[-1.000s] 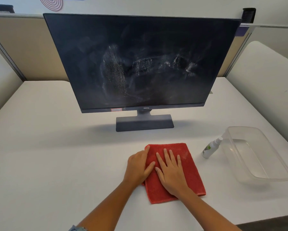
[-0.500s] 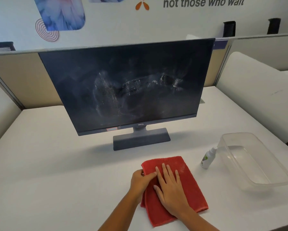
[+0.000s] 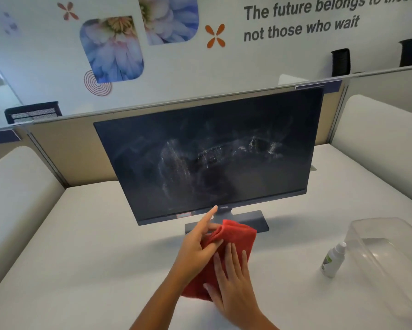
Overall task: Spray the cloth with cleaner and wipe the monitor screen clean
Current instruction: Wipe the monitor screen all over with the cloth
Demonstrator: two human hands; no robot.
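Note:
A dark monitor (image 3: 224,148) stands on the white desk, its screen streaked with whitish smears in the middle. In front of its base a red cloth (image 3: 238,236) is lifted off the desk and bunched. My left hand (image 3: 198,248) grips the cloth's left edge, index finger pointing up toward the screen's lower bezel. My right hand (image 3: 231,279) lies flat on the near part of the cloth, fingers spread. A small white spray bottle (image 3: 332,260) with a green label stands untouched to the right.
A clear plastic tub (image 3: 390,258) sits at the right edge of the desk, just behind the spray bottle. Beige partitions (image 3: 64,148) rise behind the monitor. White padded panels flank the desk on both sides.
The cloth lay flat under both hands; now its far edge is raised and folded by my left hand. The camera has tilted upward, showing more wall.

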